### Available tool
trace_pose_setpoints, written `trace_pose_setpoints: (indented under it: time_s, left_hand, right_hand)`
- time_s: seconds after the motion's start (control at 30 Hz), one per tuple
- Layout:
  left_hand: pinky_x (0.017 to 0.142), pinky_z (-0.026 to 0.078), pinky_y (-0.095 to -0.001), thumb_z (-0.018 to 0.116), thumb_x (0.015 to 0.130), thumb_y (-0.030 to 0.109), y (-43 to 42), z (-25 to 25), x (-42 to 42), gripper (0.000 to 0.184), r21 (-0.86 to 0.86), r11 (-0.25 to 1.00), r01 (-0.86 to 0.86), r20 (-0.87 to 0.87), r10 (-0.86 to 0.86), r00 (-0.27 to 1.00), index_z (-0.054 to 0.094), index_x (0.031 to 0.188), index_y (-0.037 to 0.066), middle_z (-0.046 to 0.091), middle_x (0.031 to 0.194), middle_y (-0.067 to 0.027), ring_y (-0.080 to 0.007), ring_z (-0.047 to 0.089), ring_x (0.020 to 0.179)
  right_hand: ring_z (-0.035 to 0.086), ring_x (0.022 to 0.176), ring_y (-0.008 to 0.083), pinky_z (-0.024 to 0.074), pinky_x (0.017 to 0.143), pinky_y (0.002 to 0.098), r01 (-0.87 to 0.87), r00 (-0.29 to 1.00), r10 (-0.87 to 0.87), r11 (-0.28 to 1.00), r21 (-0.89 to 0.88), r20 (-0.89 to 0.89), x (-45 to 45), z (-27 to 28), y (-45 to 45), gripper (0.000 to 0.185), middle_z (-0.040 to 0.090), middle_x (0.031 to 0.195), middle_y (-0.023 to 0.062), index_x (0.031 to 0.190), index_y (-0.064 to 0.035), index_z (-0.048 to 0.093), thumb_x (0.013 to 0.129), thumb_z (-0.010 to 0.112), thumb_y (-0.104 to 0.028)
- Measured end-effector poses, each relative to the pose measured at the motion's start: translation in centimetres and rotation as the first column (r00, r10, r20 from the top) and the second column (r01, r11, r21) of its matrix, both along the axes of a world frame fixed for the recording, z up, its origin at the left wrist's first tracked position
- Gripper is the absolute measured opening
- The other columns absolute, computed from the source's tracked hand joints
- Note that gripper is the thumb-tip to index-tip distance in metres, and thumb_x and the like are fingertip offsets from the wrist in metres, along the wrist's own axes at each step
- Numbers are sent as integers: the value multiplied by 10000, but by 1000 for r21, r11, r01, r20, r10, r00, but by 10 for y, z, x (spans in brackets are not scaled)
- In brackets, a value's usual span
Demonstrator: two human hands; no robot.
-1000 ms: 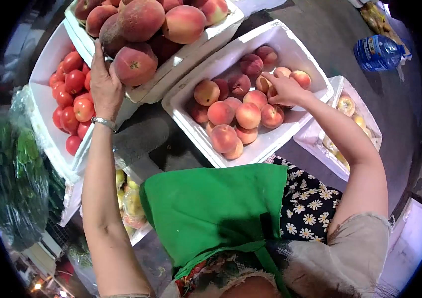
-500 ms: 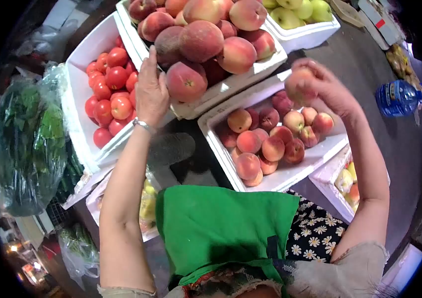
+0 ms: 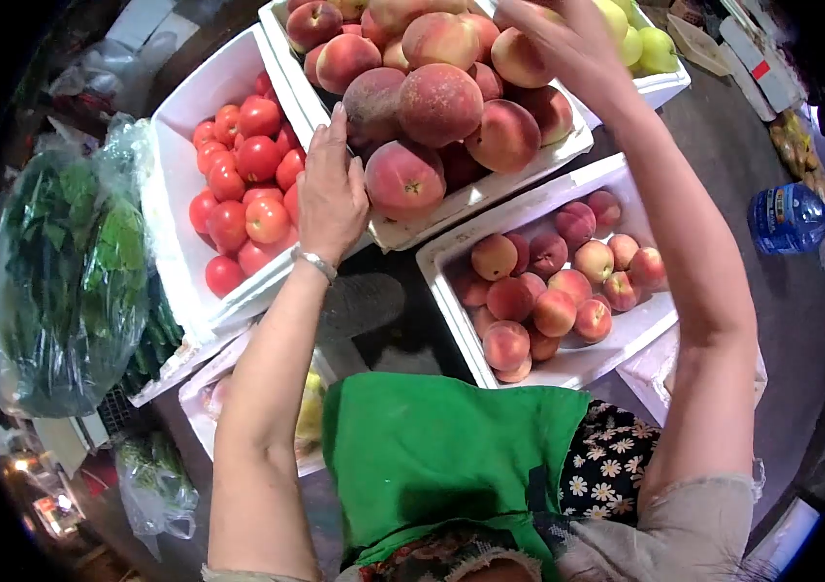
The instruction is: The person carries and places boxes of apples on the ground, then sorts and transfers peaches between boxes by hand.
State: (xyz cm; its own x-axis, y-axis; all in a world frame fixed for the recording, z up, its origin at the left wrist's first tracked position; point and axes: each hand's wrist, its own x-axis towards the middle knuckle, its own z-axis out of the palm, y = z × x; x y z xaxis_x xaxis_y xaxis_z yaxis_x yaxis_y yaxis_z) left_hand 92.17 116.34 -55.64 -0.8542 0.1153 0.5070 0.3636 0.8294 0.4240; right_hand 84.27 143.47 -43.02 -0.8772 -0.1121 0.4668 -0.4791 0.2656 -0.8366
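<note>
My left hand [image 3: 333, 194] lies with its fingers stretched out along the near left corner of a white foam box [image 3: 393, 233] heaped with large peaches [image 3: 439, 104]. Its fingertips are beside the front peaches, and it grips nothing. My right hand [image 3: 567, 44] reaches over the far right of the same heap, at the top edge of the view. Its fingers are partly cut off there, so whether they close on a peach cannot be seen. Below it, a second foam box [image 3: 461, 339] contains smaller peaches [image 3: 555, 312].
A foam box [image 3: 172, 194] of tomatoes [image 3: 259, 157] stands on the left, beside bagged leafy greens [image 3: 68, 272]. Green-yellow fruit [image 3: 658, 48] fills a box at the upper right. A blue-labelled bottle [image 3: 789, 218] stands on the floor at the right.
My right hand has moved up and away from the lower box, where it held a peach, to the large-peach heap. A peach now shows at that spot. The view has shifted slightly.
</note>
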Motion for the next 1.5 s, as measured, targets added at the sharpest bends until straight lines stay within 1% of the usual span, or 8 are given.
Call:
trace_pose_setpoints:
  time_s: [0.23,0.5,0.63,0.7,1.0,1.07,1.37,1.5]
  left_hand:
    - [1030,404,-459,493,909,111,-4,-8,-6,608,-13,1000,14,-20,-14,1000,317,1490,127,510,1330,-251,-400,502,1225]
    - [1000,417,-433,493,897,62,1,-4,-3,617,59,997,45,26,-47,999,323,1487,118,538,1264,-235,-388,533,1154]
    - [993,423,-441,501,879,31,-1,-4,-2,647,45,997,55,-21,-54,998,317,1493,123,541,1270,-218,-381,532,1163]
    - [1004,416,-455,502,893,57,-1,-4,0,635,17,1000,18,-17,-17,1000,315,1495,133,526,1294,-236,-395,508,1206]
    - [1026,390,-483,492,910,87,1,0,0,630,-11,1000,3,-7,-3,1000,294,1506,148,505,1322,-257,-411,473,1251]
    - [1033,383,-483,490,910,87,1,0,0,631,12,1000,-2,5,2,1000,293,1506,147,504,1325,-254,-410,468,1258]
    - [983,421,-465,495,892,56,1,-1,-1,620,8,1000,15,-19,-15,1000,330,1486,117,530,1275,-246,-406,507,1197]
    - [1024,409,-432,484,897,53,-1,-5,-6,590,1,998,60,-46,-60,997,349,1470,93,517,1319,-236,-389,507,1211]
  right_hand:
    - [554,1130,366,446,958,464,155,865,-492,460,874,105,121,-152,195,549,574,1175,178,1289,-101,506,792,674,-262]
    - [448,1174,363,460,911,477,-96,926,-368,-6,995,87,188,-219,213,518,515,1230,157,1180,-101,565,690,726,-148]
    - [585,1022,311,487,901,393,-202,838,-395,417,886,376,150,-181,212,476,620,1044,141,1087,-77,614,639,756,-149]
    - [597,1029,156,468,909,273,-27,635,-113,985,168,764,129,-141,198,573,628,1122,73,1172,-33,591,677,808,-225]
    - [599,1016,159,538,801,283,-38,988,49,997,72,-147,-13,21,42,530,585,1125,89,1259,-41,507,807,753,-169]
    - [602,972,206,570,687,309,14,977,49,956,-294,206,-23,24,7,575,556,1154,114,1270,-33,490,787,768,-172]
    - [624,1036,206,479,891,315,141,986,-122,974,178,-114,10,-38,76,429,660,1101,132,1199,-4,556,857,668,-237]
    - [573,1047,179,449,931,316,-325,753,-54,837,441,656,118,-114,162,494,618,1130,100,1269,-46,535,826,704,-185]
